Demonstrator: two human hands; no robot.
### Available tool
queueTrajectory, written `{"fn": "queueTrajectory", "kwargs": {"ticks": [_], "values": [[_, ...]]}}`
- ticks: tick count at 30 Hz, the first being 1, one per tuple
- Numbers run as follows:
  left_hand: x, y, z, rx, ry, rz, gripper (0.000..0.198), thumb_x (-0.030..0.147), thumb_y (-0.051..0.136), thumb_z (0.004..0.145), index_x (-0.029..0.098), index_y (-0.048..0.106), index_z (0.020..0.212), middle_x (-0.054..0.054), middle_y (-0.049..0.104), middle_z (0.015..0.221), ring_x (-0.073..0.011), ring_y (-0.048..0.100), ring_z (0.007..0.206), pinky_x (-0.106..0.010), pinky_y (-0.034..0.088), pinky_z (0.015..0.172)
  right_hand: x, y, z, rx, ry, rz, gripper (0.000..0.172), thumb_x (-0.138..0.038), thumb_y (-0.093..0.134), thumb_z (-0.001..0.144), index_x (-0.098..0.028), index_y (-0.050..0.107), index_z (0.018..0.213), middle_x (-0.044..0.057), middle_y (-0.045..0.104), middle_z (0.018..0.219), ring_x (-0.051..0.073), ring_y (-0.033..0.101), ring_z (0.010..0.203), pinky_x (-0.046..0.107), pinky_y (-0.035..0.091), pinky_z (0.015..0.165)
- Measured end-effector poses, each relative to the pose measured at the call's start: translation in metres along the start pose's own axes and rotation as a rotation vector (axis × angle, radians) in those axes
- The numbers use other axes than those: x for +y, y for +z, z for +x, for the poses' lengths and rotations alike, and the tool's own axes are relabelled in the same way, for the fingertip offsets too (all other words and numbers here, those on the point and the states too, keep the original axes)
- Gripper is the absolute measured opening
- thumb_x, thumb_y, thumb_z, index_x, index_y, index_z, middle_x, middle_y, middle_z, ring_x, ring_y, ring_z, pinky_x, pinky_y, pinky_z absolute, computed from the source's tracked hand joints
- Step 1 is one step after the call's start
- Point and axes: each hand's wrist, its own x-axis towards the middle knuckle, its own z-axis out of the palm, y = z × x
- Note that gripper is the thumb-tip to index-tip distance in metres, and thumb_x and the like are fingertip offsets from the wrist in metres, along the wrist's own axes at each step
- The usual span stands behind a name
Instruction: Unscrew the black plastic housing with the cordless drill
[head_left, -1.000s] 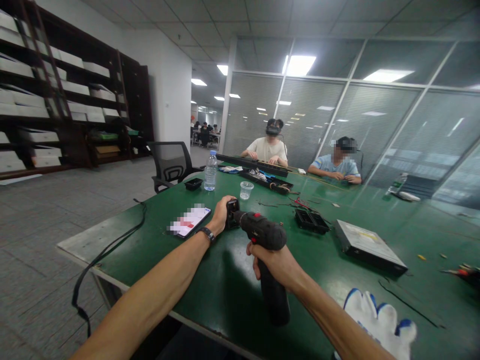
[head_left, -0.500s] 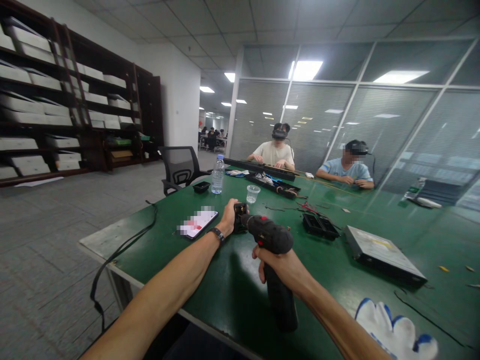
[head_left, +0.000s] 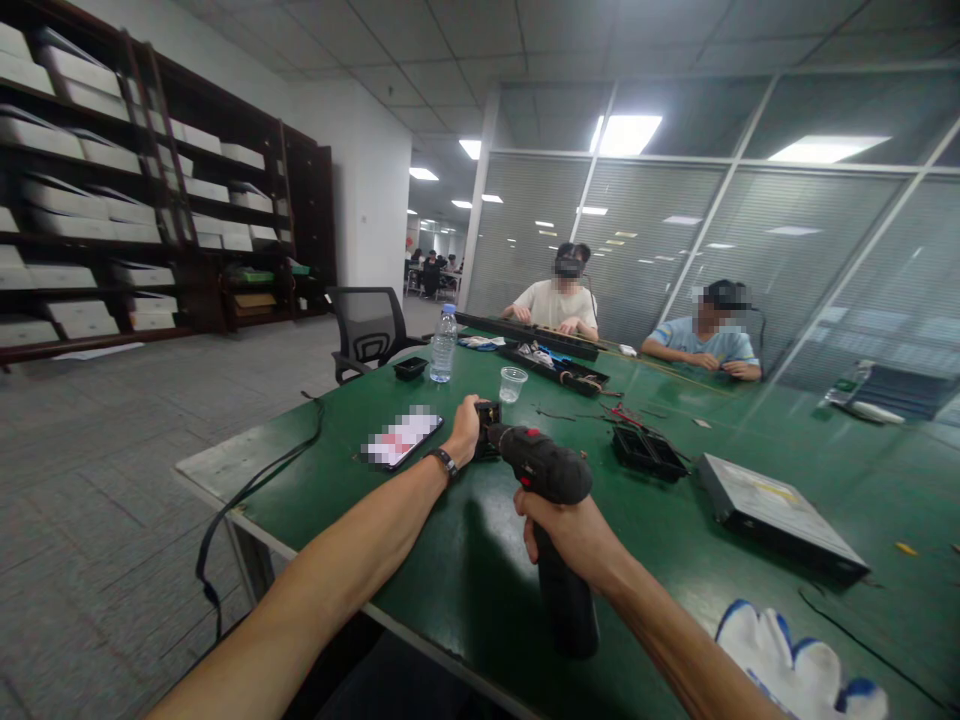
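My right hand (head_left: 551,515) is wrapped round the grip of a black cordless drill (head_left: 547,465) with red details. The drill's front end points forward and left, against or very close to a small black part (head_left: 489,418). My left hand (head_left: 463,430), with a dark band on the wrist, closes round the left side of that part; its fingers are mostly hidden. What exactly the part is, and the bit itself, I cannot make out. Left of my left hand lies a phone (head_left: 403,440) with a lit screen. Just beyond the part stands a clear plastic cup (head_left: 513,384).
On the green table (head_left: 420,530) stand a water bottle (head_left: 443,345) and a black tray (head_left: 649,452). To the right lie a flat metal box (head_left: 780,510) and a white-blue glove (head_left: 799,655). Two people (head_left: 559,305) sit across. A cable (head_left: 255,485) hangs off the left edge.
The whole view has shifted slightly, so things appear a little further right. Both hands keep their hold, and the drill stays at the black part.
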Motion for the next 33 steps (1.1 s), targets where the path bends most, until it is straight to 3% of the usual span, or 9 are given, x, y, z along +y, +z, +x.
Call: {"fn": "queueTrajectory", "kwargs": {"ticks": [4,10,17,27,33], "values": [[0.0022,0.0041,-0.0033,0.050,0.025,0.062,0.037,0.043,0.051,0.096,0.017,0.070,0.079,-0.005,0.069,0.067,-0.0190,0.062,0.058,-0.030,0.048,0.062,0.0037,0.0002,0.0016,0.002,-0.009,-0.006,0.016,-0.042,0.059,0.067,-0.027,0.057,0.062,0.001,0.062,0.042,0.013,0.046,0.040,0.029,0.034,0.048],[0.0023,0.0047,-0.0034,0.074,0.035,0.041,0.032,0.045,0.059,0.093,0.018,0.070,0.080,-0.004,0.068,0.069,-0.0182,0.062,0.060,-0.029,0.048,0.065,0.0010,-0.0001,-0.0007,0.003,0.012,-0.010,0.020,-0.043,0.061,0.068,-0.028,0.053,0.058,0.002,0.061,0.043,0.014,0.047,0.041,0.029,0.036,0.047],[-0.0006,0.0045,-0.0021,0.071,0.058,0.062,0.034,0.042,0.053,0.096,0.018,0.070,0.079,-0.005,0.069,0.070,-0.0185,0.063,0.063,-0.030,0.048,0.066,-0.0037,0.0022,-0.0020,-0.004,-0.009,0.000,0.015,-0.042,0.060,0.068,-0.028,0.055,0.071,-0.002,0.061,0.043,0.014,0.050,0.041,0.028,0.037,0.047],[0.0043,0.0013,-0.0029,0.032,0.013,0.064,0.030,0.043,0.062,0.090,0.018,0.070,0.076,-0.003,0.069,0.068,-0.0178,0.062,0.061,-0.029,0.049,0.065,-0.0020,0.0005,-0.0019,0.012,0.000,-0.032,0.018,-0.044,0.059,0.067,-0.027,0.056,0.063,0.001,0.062,0.043,0.013,0.048,0.040,0.028,0.037,0.047],[0.0061,0.0022,-0.0046,0.004,0.013,0.051,0.027,0.038,0.059,0.089,0.019,0.069,0.073,-0.002,0.066,0.067,-0.0162,0.060,0.060,-0.028,0.048,0.063,-0.0041,0.0004,-0.0022,0.002,0.019,0.000,0.017,-0.044,0.060,0.066,-0.029,0.052,0.068,0.000,0.060,0.042,0.014,0.049,0.040,0.028,0.036,0.046]]}}
